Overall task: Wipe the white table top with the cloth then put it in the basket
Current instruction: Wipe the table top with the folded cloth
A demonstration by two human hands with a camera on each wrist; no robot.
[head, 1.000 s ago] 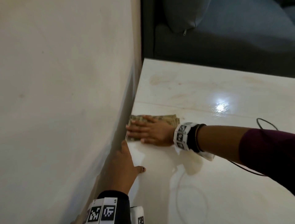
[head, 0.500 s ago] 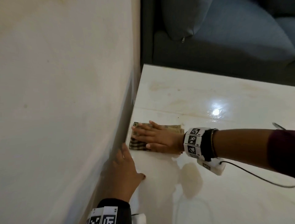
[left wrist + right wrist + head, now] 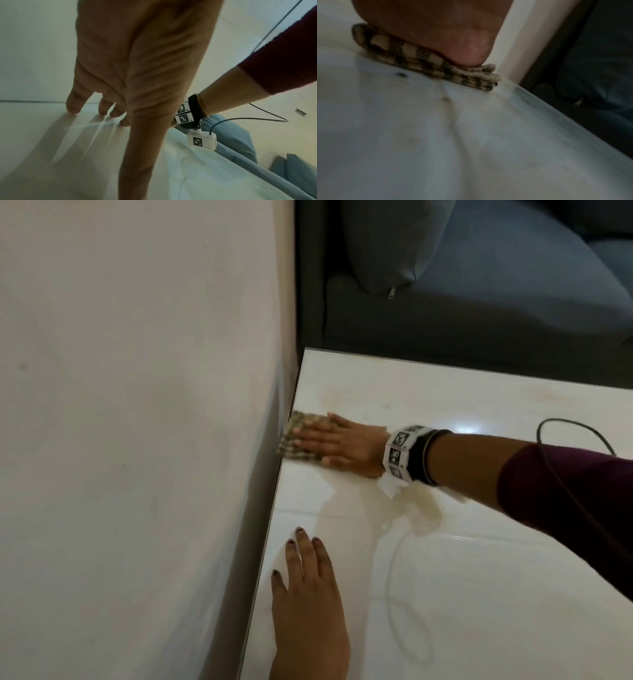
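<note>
A folded checked cloth [image 3: 298,436] lies flat on the glossy white table top [image 3: 479,577], hard against its left edge by the wall. My right hand [image 3: 329,443] presses on it with straight fingers; the right wrist view shows the palm on the folded cloth [image 3: 436,67]. My left hand [image 3: 305,587] rests flat on the table nearer to me, fingers straight and apart from the cloth, fingertips [image 3: 73,106] touching the surface. No basket is in view.
A pale wall [image 3: 137,440] runs along the table's left edge. A dark sofa [image 3: 479,313] with a blue cushion [image 3: 394,244] stands past the far edge. A black cable [image 3: 575,440] loops over the right forearm.
My right hand has slid the cloth farther along the left edge, away from me. My left hand has shifted from the table's edge onto the top, lying flat.
</note>
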